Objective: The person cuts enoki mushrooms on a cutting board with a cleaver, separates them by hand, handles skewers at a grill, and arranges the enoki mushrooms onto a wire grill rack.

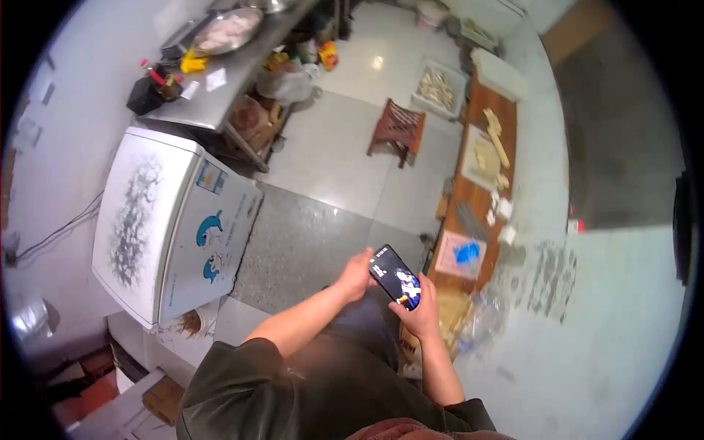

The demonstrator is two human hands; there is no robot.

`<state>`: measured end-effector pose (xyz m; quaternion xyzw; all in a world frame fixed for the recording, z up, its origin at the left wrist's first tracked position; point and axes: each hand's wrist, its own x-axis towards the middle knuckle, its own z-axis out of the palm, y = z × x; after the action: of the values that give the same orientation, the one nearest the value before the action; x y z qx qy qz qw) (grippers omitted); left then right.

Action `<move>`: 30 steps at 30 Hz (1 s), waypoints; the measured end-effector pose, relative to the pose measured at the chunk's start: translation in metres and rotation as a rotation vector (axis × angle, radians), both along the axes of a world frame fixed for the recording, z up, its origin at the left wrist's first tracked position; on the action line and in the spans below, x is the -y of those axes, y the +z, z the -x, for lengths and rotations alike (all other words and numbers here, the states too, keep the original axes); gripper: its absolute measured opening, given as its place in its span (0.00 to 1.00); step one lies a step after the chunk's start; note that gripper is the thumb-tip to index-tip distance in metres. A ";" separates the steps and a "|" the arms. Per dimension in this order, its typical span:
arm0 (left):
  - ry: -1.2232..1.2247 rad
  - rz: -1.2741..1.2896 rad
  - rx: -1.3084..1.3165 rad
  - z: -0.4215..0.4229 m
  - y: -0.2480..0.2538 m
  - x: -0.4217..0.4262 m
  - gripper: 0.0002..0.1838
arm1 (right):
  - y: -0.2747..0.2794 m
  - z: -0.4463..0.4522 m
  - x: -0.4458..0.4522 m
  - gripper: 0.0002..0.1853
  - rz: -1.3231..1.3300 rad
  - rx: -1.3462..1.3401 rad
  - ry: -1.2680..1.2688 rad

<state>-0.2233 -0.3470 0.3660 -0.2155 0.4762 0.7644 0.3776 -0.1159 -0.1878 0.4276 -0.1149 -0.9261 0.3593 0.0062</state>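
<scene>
Nearest the camera: a blurred reddish-brown form [425, 431] at the bottom edge of view, identity cannot be told; then a dark short-sleeved shirt [323, 389].

Hands: both clamped on one smartphone [385, 265], held tilted in front of the body, above the floor [293, 227]. Left hand [356, 276] grips its upper left side; right hand [420, 311] grips the lower right side, near the bottom corner. Screen lit: dark ground, small white text at the upper end, bright multicoloured figure lower down.

Right of the hands: wooden table [478, 111]. Near end carries a pink tray [445, 258] with a crumpled blue item [466, 254]. Farther along, a white board [473, 173] with pale dough-like pieces by the left edge; a long pale strip [498, 141] by the right edge. Clear plastic bag [482, 319] beyond the near end, beside the right forearm.

Floor, ahead: brown slatted stool [398, 130]; white crate [460, 92] of pale pieces, beside the table's left edge.

Left: white refrigerator [192, 242], blue dolphin decals on its front. Behind it, steel table [246, 77]: black container [144, 97] at the near left corner, metal bowl [251, 37] of pale pink pieces farther along.
</scene>
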 end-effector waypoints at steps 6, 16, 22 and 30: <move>0.086 0.017 0.027 0.151 -0.009 -0.003 0.21 | 0.002 0.174 -0.007 0.43 -0.178 0.179 0.184; -0.516 0.446 -0.412 0.412 -0.009 0.029 0.22 | -0.143 0.428 -0.097 0.11 0.774 0.876 0.199; -1.171 0.332 -0.798 0.552 -0.044 -0.023 0.19 | -0.146 0.510 -0.156 0.14 0.517 1.441 0.008; -1.667 -0.003 -1.238 0.737 -0.038 -0.122 0.15 | 0.019 0.691 -0.153 0.15 0.509 1.306 -0.122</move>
<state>-0.9603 -0.2247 0.3276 0.6130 0.5837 0.2385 0.4761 -0.8074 -0.0353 0.4462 -0.3565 -0.6196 0.4213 -0.5582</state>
